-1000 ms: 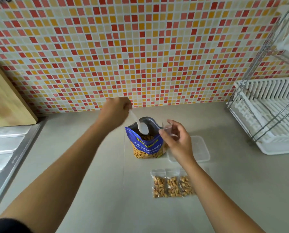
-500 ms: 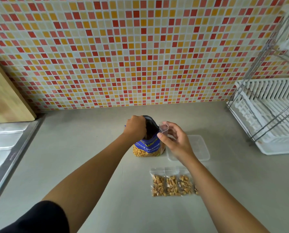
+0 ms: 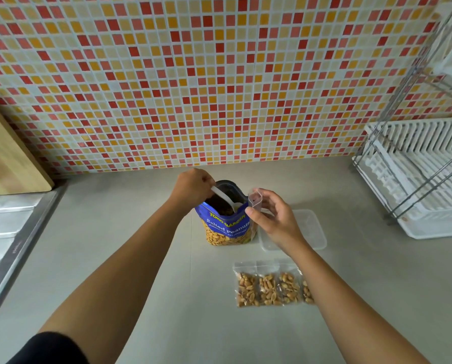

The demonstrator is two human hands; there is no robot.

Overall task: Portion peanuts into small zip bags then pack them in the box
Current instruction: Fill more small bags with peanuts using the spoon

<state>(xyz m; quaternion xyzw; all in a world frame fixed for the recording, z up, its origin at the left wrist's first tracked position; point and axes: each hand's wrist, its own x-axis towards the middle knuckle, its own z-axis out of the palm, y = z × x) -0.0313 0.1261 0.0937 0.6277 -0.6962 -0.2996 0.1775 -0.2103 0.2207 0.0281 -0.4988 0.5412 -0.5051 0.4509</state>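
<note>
Your left hand (image 3: 193,187) grips spoon (image 3: 223,197) dipped in pouch (image 3: 227,227); right hand (image 3: 274,219) pinches upright zip bag (image 3: 255,199) just beside its mouth, rightward.

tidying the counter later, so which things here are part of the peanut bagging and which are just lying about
In the job: left hand holding the white spoon; blue peanut bag; right hand pinching a small zip bag; clear box; filled zip bags.

Just lying about: wooden board; dish rack; sink.

Left hand (image 3: 192,186), right hand (image 3: 274,219), both curled.
</note>
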